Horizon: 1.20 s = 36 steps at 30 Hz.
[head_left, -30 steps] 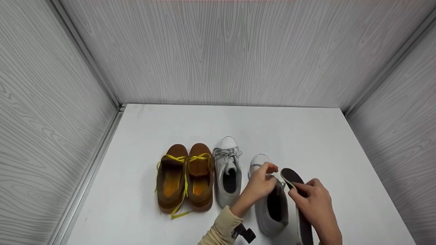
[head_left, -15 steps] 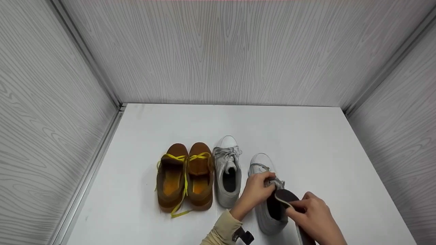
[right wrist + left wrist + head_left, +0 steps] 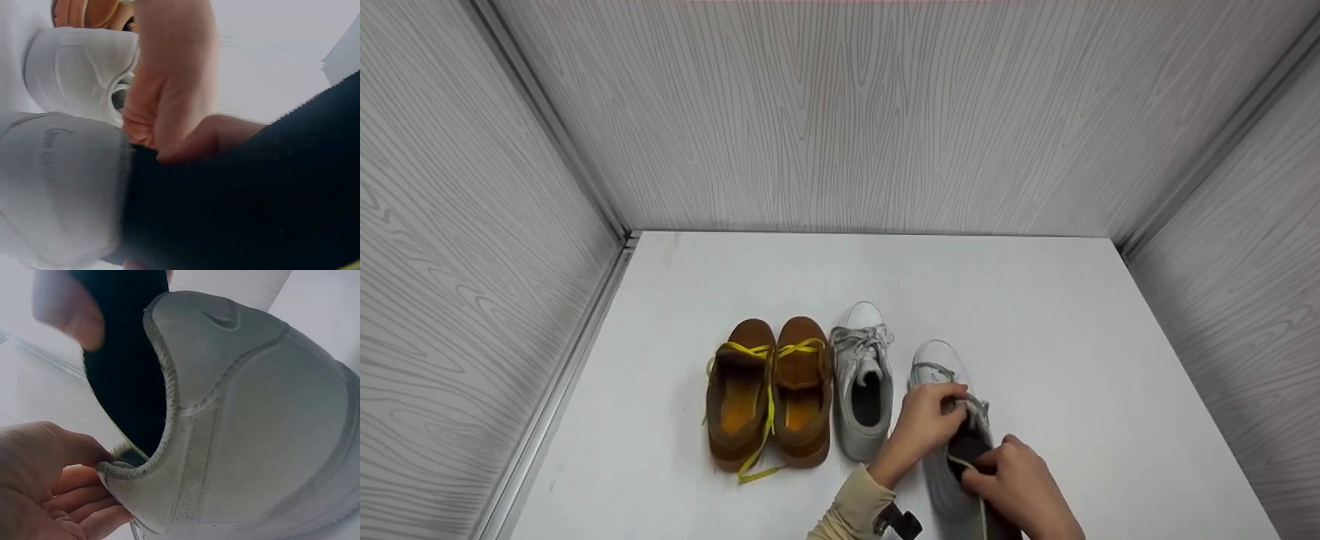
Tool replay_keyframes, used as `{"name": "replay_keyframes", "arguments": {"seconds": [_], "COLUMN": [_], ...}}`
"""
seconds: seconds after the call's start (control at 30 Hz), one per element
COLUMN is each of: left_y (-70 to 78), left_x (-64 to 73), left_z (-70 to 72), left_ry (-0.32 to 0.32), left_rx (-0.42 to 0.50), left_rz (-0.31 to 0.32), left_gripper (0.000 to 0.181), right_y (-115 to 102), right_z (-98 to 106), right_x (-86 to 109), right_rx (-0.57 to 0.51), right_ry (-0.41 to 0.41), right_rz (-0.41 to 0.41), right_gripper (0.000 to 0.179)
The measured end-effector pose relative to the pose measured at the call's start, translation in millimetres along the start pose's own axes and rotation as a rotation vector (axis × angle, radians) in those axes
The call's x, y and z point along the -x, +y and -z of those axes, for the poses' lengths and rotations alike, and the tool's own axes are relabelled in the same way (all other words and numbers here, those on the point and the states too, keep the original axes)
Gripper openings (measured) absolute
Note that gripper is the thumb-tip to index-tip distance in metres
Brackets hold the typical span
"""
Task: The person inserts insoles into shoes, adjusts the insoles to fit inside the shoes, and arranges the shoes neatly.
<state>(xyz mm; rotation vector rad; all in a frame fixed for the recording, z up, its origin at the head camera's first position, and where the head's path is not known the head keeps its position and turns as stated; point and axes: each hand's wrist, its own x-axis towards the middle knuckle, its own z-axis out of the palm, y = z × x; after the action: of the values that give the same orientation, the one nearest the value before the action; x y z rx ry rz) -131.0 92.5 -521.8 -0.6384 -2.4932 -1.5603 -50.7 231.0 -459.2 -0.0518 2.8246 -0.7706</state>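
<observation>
My left hand (image 3: 922, 421) pinches the tongue at the opening of the right-hand white lace-up sneaker (image 3: 936, 357). In the left wrist view, its thumb and fingers grip the padded edge of that sneaker (image 3: 270, 405). My right hand (image 3: 1020, 484) holds a dark insole (image 3: 242, 208) with a pale edge between thumb and fingers. The insole's front end (image 3: 969, 448) is inside the sneaker's opening, and the rest sticks out past the heel. How deep its tip lies is hidden inside the shoe.
The other white sneaker (image 3: 864, 405) stands to the left, laces tied. Beside it is a pair of brown shoes, the near one (image 3: 802, 390) and the far-left one (image 3: 739, 397), with yellow laces. Wood-patterned panels (image 3: 840, 112) wall in the white table (image 3: 1035, 300).
My right hand has moved left with the insole, whose front end has gone from beside the sneaker into its opening. My left hand has come down onto the tongue and grips it.
</observation>
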Motion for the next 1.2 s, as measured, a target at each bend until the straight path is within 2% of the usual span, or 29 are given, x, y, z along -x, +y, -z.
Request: {"name": "replay_keyframes", "arguments": {"seconds": [0.3, 0.47, 0.63, 0.73, 0.9, 0.97, 1.03, 1.1, 1.2], "left_y": [-1.1, -3.9, -4.2, -3.7, -3.6, -3.7, -4.0, -4.2, -4.5], "left_x": [0.5, 1.2, 0.6, 0.2, 0.0, 0.0, -0.3, -0.5, -0.9], "left_z": [-1.8, -3.7, -3.6, -2.8, -3.5, -4.0, -4.1, -3.8, -2.8], "left_ry": [0.001, 0.001, 0.006, 0.009, -0.005, -0.015, -0.016, -0.012, -0.003], "left_rx": [-0.009, -0.008, -0.001, -0.001, 0.015, 0.026, 0.032, 0.035, 0.042], "left_rz": [-0.005, -0.021, -0.026, -0.017, 0.002, 0.006, 0.011, 0.012, 0.018], "left_gripper": [0.018, 0.019, 0.018, 0.017, 0.017, 0.017, 0.018, 0.018, 0.018], "right_y": [2, 5, 5, 1, -6, -7, -8, -8, -6], "right_z": [-17, -35, -46, -45, -34, -30, -26, -24, -26], "right_x": [-9.1, -19.5, -26.5, -22.1, -6.8, -2.6, -1.6, -4.0, -11.2], "right_rx": [0.041, 0.073, 0.061, 0.067, 0.119, 0.145, 0.156, 0.143, 0.111], "right_ry": [0.143, 0.254, 0.331, 0.302, 0.142, 0.084, 0.045, 0.031, 0.052], "right_rz": [0.06, 0.049, 0.023, -0.011, -0.09, -0.116, -0.133, -0.132, -0.107], "right_gripper": [0.03, 0.035, 0.022, 0.01, 0.052, 0.056, 0.05, 0.034, 0.018]}}
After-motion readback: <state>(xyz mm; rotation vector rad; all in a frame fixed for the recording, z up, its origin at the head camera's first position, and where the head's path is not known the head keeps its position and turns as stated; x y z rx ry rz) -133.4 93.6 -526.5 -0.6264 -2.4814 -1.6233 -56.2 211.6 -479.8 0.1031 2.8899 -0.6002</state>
